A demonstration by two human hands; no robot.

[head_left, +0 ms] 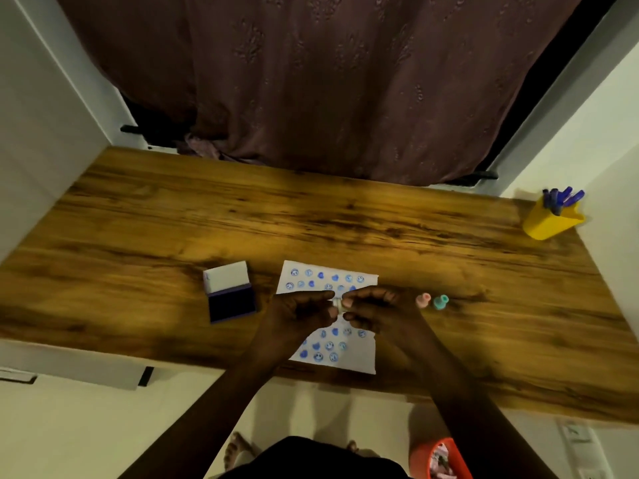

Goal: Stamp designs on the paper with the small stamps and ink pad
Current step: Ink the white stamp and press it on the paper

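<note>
Home room, prob. study corner: wood-grain desk (311,216) betw. white walls; maroon curtain (311,81) behind; yellow pen cup (549,223); orange bin (439,458) on floor; bare feet (238,447) under desk.

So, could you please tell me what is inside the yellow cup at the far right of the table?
Several blue pens stand in the yellow cup, tops poking above its rim. Their lower parts are hidden by the cup's wall.

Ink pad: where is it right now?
In the head view, the open ink pad lies on the table, left of the paper and the left hand.
</note>
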